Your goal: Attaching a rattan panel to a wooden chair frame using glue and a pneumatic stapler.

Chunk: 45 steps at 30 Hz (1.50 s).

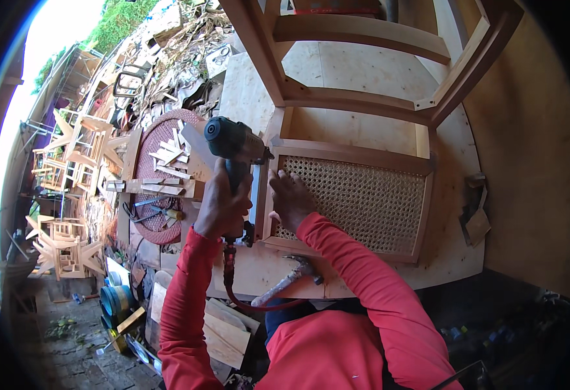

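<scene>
Bench (457, 250): pale plywood top, smudged brownish toward the right side, with a thin seam toward the far side. Carries a brown wooden chair frame (356, 149), with cane panel (356, 205) down flat near the middle and slatted part raised beyond. Also bears a hammer (285, 283), between frame and near edge, pale handle aslant toward that edge.

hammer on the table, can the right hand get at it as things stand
Likely yes: the right hand, at the edge of the cane panel, seems to hold no tool, and the hammer lies close by, mostly uncovered.
</scene>
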Available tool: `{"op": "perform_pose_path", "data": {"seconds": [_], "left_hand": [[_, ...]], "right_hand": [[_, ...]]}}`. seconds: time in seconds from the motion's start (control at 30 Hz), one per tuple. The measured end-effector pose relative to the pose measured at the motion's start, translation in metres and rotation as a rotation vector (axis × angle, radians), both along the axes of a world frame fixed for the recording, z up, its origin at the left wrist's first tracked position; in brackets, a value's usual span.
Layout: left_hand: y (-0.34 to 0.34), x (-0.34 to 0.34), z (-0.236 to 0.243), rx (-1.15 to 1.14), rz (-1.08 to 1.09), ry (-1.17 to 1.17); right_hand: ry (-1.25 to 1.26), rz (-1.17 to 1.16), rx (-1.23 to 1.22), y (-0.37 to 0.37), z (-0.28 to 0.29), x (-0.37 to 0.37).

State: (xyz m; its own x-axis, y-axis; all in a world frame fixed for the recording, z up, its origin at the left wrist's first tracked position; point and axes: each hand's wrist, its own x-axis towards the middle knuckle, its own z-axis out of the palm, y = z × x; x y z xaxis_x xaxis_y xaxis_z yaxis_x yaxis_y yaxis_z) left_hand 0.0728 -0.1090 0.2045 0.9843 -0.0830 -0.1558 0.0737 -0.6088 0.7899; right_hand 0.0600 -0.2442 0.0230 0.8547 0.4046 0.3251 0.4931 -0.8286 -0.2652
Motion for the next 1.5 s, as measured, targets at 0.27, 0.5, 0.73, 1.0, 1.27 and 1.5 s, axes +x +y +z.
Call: {"op": "perform_pose_path", "data": {"seconds": [0.27, 0.5, 0.73, 1.0, 1.27, 1.5], "left_hand": [[-0.01, 0.001, 0.003, 0.014, 0.004, 0.024], [-0.013, 0.003, -0.001, 0.048, -0.014, 0.013], [-0.012, 0.008, -0.001, 0.211, -0.058, 0.001], [-0.029, 0.015, 0.008, 0.217, -0.007, 0.075], [-0.022, 0.022, 0.005, 0.238, -0.045, 0.017], [-0.035, 0.028, 0.018, 0.212, 0.004, 0.157]], "right_hand": [[0.053, 0.042, -0.061, -0.007, 0.01, -0.001], [0.083, 0.056, -0.055, -0.01, 0.012, -0.001], [0.01, 0.041, -0.012, -0.006, 0.004, 0.003], [0.011, 0.041, 0.113, -0.004, -0.001, 0.004], [-0.062, 0.048, 0.218, -0.008, -0.011, 0.003], [-0.067, 0.058, 0.312, -0.011, -0.012, 0.002]]}}
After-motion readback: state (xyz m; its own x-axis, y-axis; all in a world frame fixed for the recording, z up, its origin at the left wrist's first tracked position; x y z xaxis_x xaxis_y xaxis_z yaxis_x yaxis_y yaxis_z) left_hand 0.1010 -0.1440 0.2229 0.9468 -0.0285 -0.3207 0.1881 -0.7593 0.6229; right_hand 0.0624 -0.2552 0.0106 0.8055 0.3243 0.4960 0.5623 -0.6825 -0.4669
